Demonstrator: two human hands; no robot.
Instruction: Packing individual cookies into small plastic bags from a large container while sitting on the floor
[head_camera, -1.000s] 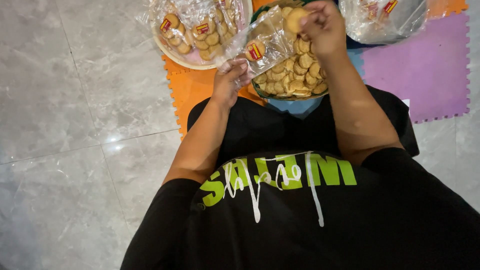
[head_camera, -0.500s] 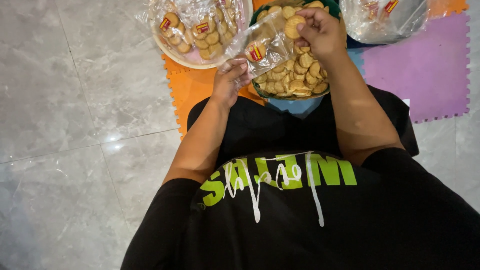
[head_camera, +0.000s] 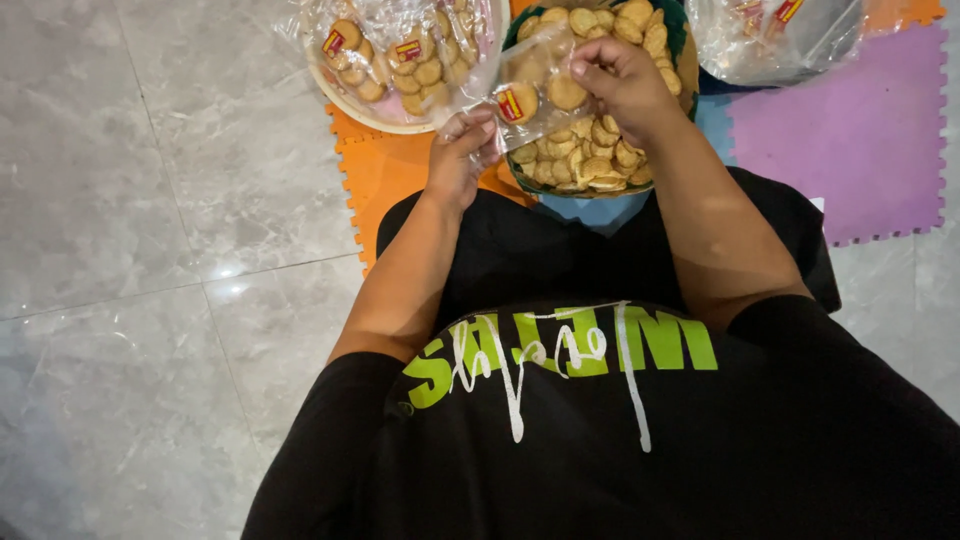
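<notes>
Holding the clear bag (head_camera: 530, 75) open over the bowl (head_camera: 683, 60), the left hand (head_camera: 460, 150) is pinched shut on its edge; a biscuit (head_camera: 566, 92) is pushed inside, gripped by the right hand (head_camera: 620, 75); the mouth is best kept wide.

Both hands, left hand (head_camera: 462, 152) and right hand (head_camera: 622, 75), hold a small clear plastic bag (head_camera: 538, 85) over a green bowl of round golden biscuits (head_camera: 600, 160).

Clear, partly filled biscuit bag (head_camera: 535, 85)
</notes>
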